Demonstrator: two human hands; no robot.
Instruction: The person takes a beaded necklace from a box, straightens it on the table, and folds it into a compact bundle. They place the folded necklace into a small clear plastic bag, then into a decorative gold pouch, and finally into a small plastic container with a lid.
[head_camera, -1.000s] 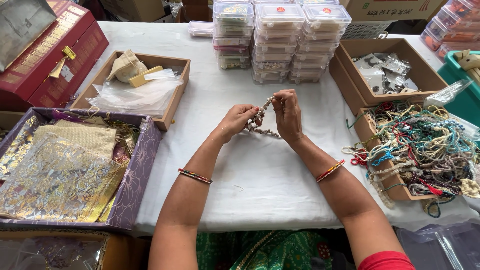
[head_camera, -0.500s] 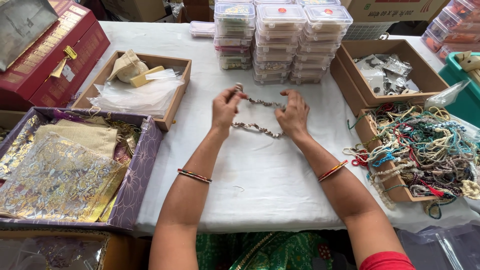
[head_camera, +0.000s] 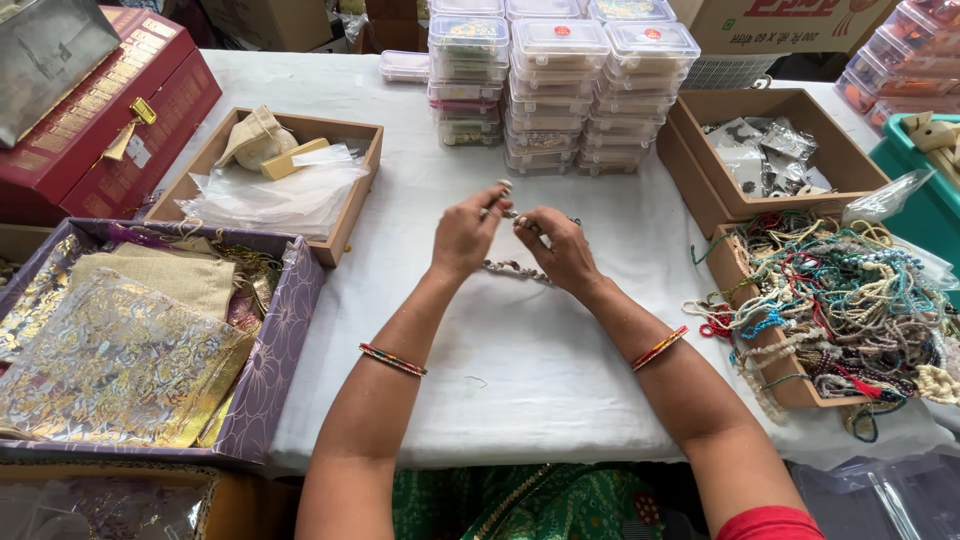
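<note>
Necklace (head_camera: 515, 268) pinched between fingers (head_camera: 497, 196) of both hands.

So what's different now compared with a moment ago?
The hands, spread apart half a second ago, have come back together: left hand and right hand again pinch the beaded string close above the white cloth. Both keep their grip on it. Boxes and stacked containers stayed put.
</note>
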